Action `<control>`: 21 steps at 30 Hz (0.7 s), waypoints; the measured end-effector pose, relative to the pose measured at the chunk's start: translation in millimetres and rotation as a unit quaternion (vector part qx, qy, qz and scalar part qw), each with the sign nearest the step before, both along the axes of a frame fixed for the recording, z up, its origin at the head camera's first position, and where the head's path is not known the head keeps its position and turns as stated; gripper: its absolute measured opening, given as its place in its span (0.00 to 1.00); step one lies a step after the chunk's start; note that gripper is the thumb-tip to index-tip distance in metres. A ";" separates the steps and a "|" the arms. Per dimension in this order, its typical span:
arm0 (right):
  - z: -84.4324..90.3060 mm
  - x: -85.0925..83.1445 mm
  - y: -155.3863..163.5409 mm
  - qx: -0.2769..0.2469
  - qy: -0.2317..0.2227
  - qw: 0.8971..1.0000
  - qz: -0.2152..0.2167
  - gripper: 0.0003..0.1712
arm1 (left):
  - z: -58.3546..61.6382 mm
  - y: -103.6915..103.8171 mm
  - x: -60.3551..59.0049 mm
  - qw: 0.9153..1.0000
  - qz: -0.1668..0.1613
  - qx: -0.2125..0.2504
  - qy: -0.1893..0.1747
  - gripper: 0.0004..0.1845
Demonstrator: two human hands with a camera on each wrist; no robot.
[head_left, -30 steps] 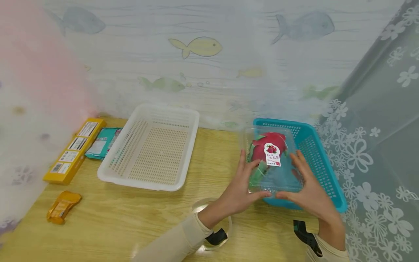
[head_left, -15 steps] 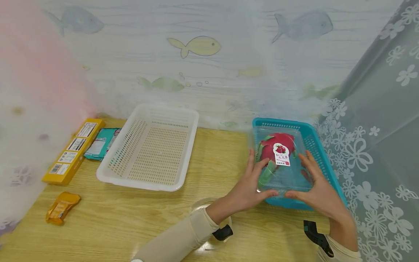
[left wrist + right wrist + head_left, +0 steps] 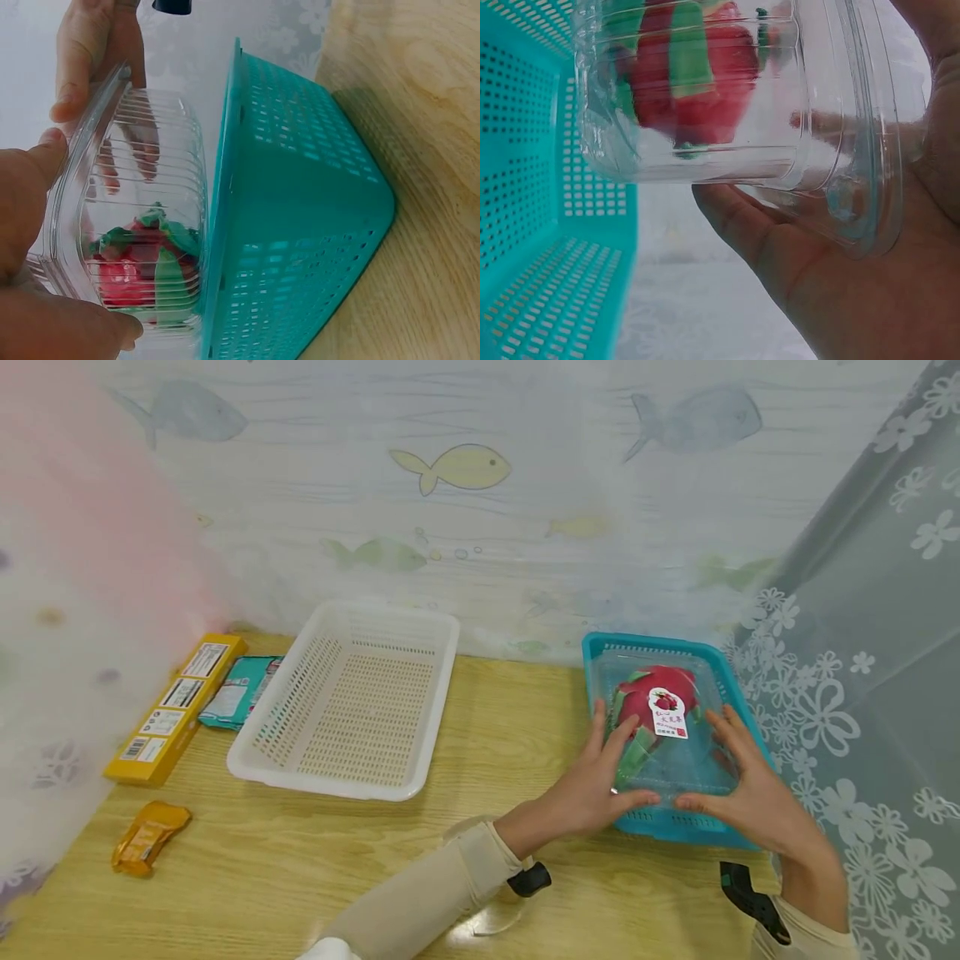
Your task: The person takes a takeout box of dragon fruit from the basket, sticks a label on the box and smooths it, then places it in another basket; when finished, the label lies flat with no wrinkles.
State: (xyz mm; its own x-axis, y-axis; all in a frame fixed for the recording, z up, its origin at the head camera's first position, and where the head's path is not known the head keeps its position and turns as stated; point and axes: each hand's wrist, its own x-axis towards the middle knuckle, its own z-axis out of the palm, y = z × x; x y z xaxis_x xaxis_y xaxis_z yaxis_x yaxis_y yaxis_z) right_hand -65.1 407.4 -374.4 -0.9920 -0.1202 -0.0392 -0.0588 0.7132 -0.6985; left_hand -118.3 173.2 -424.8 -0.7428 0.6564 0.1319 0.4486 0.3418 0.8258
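Observation:
Both hands hold a clear plastic clamshell box (image 3: pixel 697 768) over the teal basket (image 3: pixel 750 710). Inside the box lies a red dragon fruit (image 3: pixel 637 697) with green scales, under a white label (image 3: pixel 669 714). My left hand (image 3: pixel 581 785) grips the box's left side, its thumb along the near edge. On the opposite side my right hand (image 3: pixel 765 802) grips it with thumb at the near edge and fingers along the wall. From the left wrist, the box's ribbed base (image 3: pixel 180 180) sits at the basket's rim (image 3: pixel 225 195). The right wrist view shows the base reaching the basket's opening (image 3: pixel 555 217).
A white basket (image 3: pixel 427 752) stands left of centre on the wooden table (image 3: pixel 300 868). Farther left are a long yellow box (image 3: pixel 176 714), a teal packet (image 3: pixel 236 692) and a small orange packet (image 3: pixel 150 837). Curtains hang behind and at the right.
Both hands have carried the clamshell box to the right, so it now lies more fully over the teal basket. The other things on the table have stayed put.

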 end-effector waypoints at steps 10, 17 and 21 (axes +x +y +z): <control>-2.8 -5.2 9.5 -0.003 -0.019 1.000 -0.005 0.67 | 2.3 11.1 -8.9 1.000 -0.007 -0.022 -0.010 0.51; -6.6 -9.0 16.0 0.004 -0.033 0.999 -0.011 0.66 | 3.1 22.0 -14.4 0.999 0.008 -0.047 -0.012 0.52; -10.1 -13.4 19.7 0.024 -0.034 0.999 -0.007 0.65 | 1.7 25.7 -18.0 0.998 0.020 -0.062 -0.016 0.52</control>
